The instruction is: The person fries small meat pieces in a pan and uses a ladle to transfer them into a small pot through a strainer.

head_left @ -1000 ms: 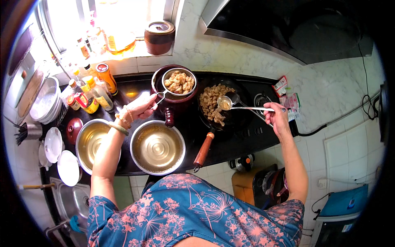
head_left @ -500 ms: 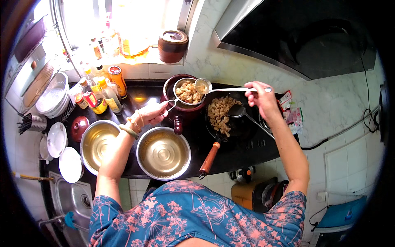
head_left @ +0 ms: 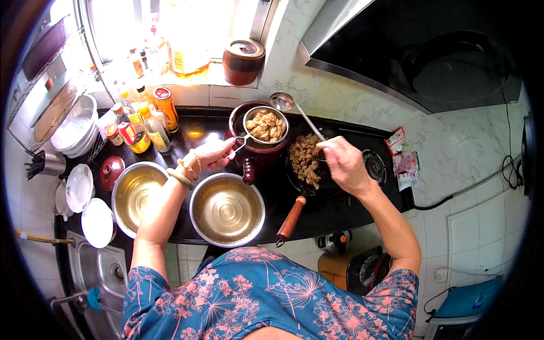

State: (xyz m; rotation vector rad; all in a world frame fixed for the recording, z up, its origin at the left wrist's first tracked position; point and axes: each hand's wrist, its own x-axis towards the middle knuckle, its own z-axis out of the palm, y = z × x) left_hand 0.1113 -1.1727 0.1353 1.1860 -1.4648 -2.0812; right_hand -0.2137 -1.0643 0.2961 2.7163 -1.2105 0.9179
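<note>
My left hand [head_left: 212, 154] is closed around the thin handle of a small round metal strainer [head_left: 246, 126]. Browned, chunky pieces of food [head_left: 266, 126] fill the strainer, which sits over the mouth of a dark red pot [head_left: 233, 118]. In my right hand [head_left: 345, 164] is the handle of a metal ladle [head_left: 306, 118]. The ladle's bowl is up beyond the pot, near the wall, and apart from the strainer. Below my right hand, more browned food [head_left: 305, 161] lies in a black pan with a wooden handle [head_left: 292, 217]. My right hand partly hides the pan.
Two metal bowls [head_left: 226, 211] stand near the counter's front edge. Bottles [head_left: 152, 129] crowd the back left, beside white dishes [head_left: 97, 223] and a dark red lid [head_left: 112, 173]. A burner [head_left: 374, 165] and packets [head_left: 406, 164] are at right; a range hood [head_left: 408, 62] hangs above.
The ladle has swung from above the strainer to beyond the pot. My right hand has come down and left, over the pan, hiding the dark spoon there. My left hand keeps holding the strainer.
</note>
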